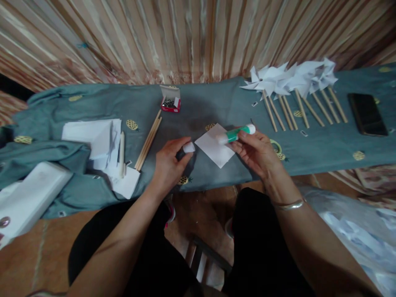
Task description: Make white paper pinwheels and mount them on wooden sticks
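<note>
Head view: left hand point(169, 164) left of centre, thumb and fingers pinching a white cap point(188, 147). Right hand point(254, 152) right of centre, fingers closed round a green-and-white glue stick point(234, 135), held aslant, left end over the paper point(213, 145); contact between them, cannot tell. Paper lies flat on the cloth-covered desk point(312, 152), between the hands. Tape point(276, 146) just beside the right hand, partly hidden. Far middle: open red box point(170, 106) of small metal bits. Left: bundled sticks point(149, 142), then sheets point(86, 134). Far right: row of pinwheels point(286, 80), phone point(367, 114) right of them
</note>
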A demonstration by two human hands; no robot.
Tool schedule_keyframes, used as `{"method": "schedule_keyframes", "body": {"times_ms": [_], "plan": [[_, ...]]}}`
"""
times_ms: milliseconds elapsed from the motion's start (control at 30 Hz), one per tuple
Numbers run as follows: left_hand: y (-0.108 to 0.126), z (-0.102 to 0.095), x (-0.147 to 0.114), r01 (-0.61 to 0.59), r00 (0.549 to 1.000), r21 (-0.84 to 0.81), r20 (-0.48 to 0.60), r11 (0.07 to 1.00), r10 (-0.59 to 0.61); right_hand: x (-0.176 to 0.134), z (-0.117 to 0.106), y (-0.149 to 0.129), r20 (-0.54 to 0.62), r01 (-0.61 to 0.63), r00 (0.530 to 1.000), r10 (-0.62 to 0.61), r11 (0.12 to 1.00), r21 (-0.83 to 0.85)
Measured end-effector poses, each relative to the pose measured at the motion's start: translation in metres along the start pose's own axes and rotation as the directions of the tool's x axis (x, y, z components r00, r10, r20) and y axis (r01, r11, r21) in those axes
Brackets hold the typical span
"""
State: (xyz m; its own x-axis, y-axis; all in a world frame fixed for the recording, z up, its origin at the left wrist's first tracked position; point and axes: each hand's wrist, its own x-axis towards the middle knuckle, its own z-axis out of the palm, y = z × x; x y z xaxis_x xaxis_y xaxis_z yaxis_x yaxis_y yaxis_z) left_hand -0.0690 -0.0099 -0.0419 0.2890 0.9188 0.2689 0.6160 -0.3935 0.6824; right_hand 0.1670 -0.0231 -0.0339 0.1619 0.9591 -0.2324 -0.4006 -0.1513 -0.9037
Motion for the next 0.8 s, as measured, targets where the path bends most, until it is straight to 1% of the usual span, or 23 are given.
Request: {"method": "schedule_keyframes", "body": {"times_ms": [67,133,233,367,600,800], "plan": [[0.006,0.004,0.000,0.016,1.000,-0.082,-0.017,0.996,-0.018,-0.004,0.007,0.003,0.021,-0.019,1.000,0.019,0.999,0.029],[0.011,0.008,0.001,0.020,1.000,-0.107,-0.019,0.994,-0.023,-0.006,0.013,0.004,0.035,-0.030,0.999,0.028,0.999,0.038],[0.017,0.009,0.004,0.012,1.000,-0.100,-0.016,0.995,-0.014,-0.006,0.017,0.006,0.040,-0.026,0.999,0.024,0.999,0.030],[0.021,0.010,0.006,0.001,1.000,-0.089,-0.031,0.996,-0.004,-0.006,0.016,0.007,0.029,-0.021,0.999,0.021,1.000,0.022],[0.021,0.010,0.006,-0.028,0.999,-0.053,-0.026,0.998,0.027,-0.006,0.015,0.008,0.055,-0.004,0.998,0.005,1.000,-0.011],[0.020,0.008,0.006,-0.060,0.998,-0.009,-0.029,0.998,0.059,-0.008,0.018,0.007,0.059,-0.013,0.998,0.014,1.000,-0.021]]}}
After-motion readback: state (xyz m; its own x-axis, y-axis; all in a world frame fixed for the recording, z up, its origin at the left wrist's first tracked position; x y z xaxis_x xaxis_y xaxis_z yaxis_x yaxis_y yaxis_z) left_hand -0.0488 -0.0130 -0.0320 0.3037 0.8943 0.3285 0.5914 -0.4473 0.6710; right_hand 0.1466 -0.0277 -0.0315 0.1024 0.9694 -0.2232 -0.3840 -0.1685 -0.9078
